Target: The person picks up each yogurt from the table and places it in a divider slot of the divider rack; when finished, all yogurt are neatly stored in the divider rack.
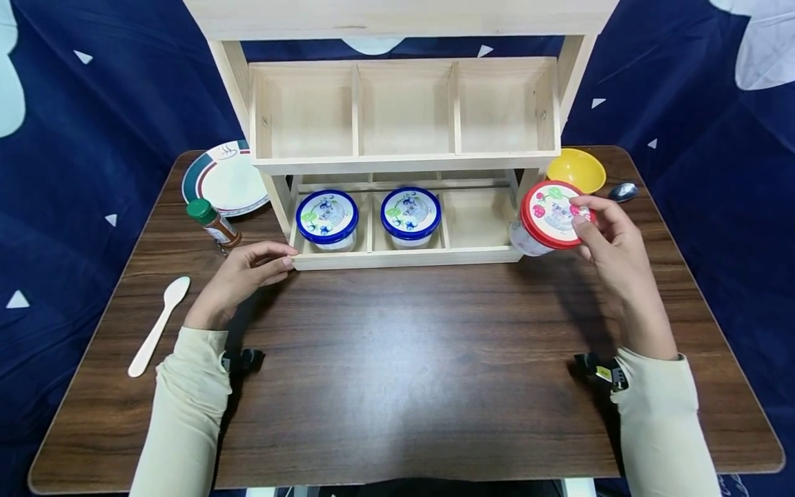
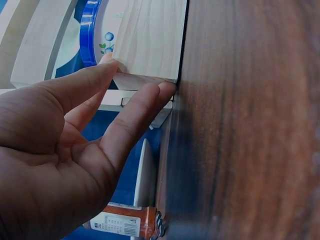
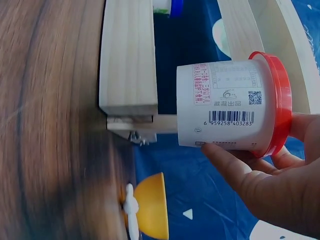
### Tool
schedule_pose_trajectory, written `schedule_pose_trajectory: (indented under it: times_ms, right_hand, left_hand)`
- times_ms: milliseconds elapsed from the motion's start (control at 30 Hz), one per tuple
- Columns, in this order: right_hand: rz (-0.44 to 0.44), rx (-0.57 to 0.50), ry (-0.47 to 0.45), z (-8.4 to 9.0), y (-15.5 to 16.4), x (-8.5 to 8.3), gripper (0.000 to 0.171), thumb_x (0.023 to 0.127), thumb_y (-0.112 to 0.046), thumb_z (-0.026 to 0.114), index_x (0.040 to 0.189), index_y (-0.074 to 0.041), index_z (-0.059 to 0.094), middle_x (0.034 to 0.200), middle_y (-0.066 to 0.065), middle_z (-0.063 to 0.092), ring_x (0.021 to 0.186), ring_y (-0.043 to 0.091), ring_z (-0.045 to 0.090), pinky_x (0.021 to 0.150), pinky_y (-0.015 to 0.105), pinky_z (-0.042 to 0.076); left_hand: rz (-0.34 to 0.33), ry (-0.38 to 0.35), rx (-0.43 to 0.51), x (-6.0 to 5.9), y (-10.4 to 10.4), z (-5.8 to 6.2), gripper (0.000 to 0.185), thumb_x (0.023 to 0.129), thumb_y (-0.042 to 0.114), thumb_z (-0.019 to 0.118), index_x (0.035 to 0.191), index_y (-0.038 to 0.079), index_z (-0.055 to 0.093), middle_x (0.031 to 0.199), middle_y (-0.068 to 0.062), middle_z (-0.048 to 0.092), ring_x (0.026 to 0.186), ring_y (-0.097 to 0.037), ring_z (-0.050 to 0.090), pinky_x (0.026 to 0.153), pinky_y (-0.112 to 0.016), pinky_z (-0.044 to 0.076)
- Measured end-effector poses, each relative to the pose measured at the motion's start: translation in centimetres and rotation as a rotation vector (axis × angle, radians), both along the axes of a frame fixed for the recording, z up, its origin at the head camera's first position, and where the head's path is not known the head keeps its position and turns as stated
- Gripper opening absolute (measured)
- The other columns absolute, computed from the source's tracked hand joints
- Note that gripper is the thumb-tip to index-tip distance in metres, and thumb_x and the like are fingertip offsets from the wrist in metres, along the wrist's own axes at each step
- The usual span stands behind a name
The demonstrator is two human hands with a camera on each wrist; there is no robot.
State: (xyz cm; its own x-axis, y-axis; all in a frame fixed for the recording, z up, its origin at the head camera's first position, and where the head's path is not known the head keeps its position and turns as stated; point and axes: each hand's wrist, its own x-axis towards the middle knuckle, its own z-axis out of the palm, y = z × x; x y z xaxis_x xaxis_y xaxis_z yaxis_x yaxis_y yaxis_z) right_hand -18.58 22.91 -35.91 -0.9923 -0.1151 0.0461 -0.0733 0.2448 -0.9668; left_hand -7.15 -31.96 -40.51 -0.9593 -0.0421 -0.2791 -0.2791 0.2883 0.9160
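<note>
At right end of wooden rack [image 1: 404, 259], right hand [image 1: 611, 238] grips red-lid cup [image 1: 549, 217], tilted, lifted off table [image 1: 397, 373], just beside rack's lower right corner. Left hand [image 1: 245, 276] flat, fingers [image 2: 137, 112] straight, tips touching rack's lower left corner, holding nothing. 2 blue-lid cups [image 1: 327, 219] sit in lower left and middle compartments. Yellow bowl [image 1: 576, 169] behind red-lid cup.

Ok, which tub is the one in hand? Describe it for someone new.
Start at the wooden rack on the table. Off its lower right corner, the right hand holds a white tub tilted in the air. Its lid is red; the two tubs in the rack have blue lids.
</note>
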Motion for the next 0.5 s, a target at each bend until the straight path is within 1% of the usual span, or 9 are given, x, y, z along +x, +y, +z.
schedule_pose_trajectory:
  times_ms: [67,133,200,333,400,500]
  right_hand:
    - [0.019,0.002,0.009,0.0,-0.5,-0.2,0.027,0.111,-0.018,0.063,0.137,-0.025,0.068,0.107,0.004,0.054,0.087,0.015,0.049,0.06,0.011,0.047]
    - [0.039,-0.039,-0.001,0.1,-0.9,-0.4,0.028,0.111,-0.017,0.063,0.138,-0.023,0.068,0.111,0.004,0.055,0.093,0.016,0.05,0.064,0.01,0.05]
    - [0.058,-0.075,-0.014,0.2,-1.4,-0.5,0.028,0.111,-0.016,0.063,0.139,-0.021,0.067,0.117,0.004,0.055,0.101,0.017,0.052,0.071,0.009,0.054]
    - [0.086,-0.149,-0.036,0.4,-2.2,-0.8,0.028,0.111,-0.013,0.063,0.139,-0.018,0.067,0.121,0.007,0.053,0.107,0.017,0.053,0.076,0.011,0.058]
    - [0.099,-0.151,-0.032,0.4,-2.6,-0.8,0.027,0.111,-0.013,0.063,0.137,-0.017,0.067,0.12,0.008,0.053,0.105,0.017,0.053,0.074,0.011,0.057]
    - [0.128,-0.109,-0.011,0.3,-3.1,-1.0,0.025,0.111,-0.014,0.062,0.136,-0.017,0.067,0.119,0.008,0.053,0.105,0.017,0.053,0.075,0.012,0.057]
  left_hand:
    - [-0.001,0.011,0.003,0.1,-0.1,0.0,0.035,0.111,0.009,0.063,0.14,-0.011,0.061,0.12,0.002,0.067,0.107,-0.005,0.071,0.098,-0.026,0.061]
    - [0.0,0.018,0.004,0.1,-0.1,0.0,0.034,0.111,0.009,0.064,0.139,-0.011,0.061,0.119,0.003,0.068,0.106,-0.005,0.071,0.098,-0.026,0.061]
    - [0.0,0.02,0.003,0.1,-0.1,0.0,0.034,0.111,0.009,0.064,0.139,-0.011,0.061,0.119,0.003,0.068,0.106,-0.005,0.071,0.097,-0.026,0.061]
    - [-0.001,0.015,0.001,0.1,-0.1,-0.1,0.035,0.111,0.009,0.064,0.14,-0.011,0.061,0.119,0.004,0.068,0.106,-0.004,0.071,0.098,-0.026,0.061]
    - [-0.001,0.013,-0.002,0.0,-0.1,-0.1,0.035,0.111,0.009,0.064,0.14,-0.011,0.061,0.119,0.004,0.068,0.106,-0.004,0.071,0.098,-0.027,0.061]
    - [-0.003,0.011,-0.005,0.0,-0.1,-0.1,0.035,0.111,0.009,0.064,0.14,-0.01,0.061,0.119,0.004,0.068,0.106,-0.004,0.071,0.098,-0.027,0.061]
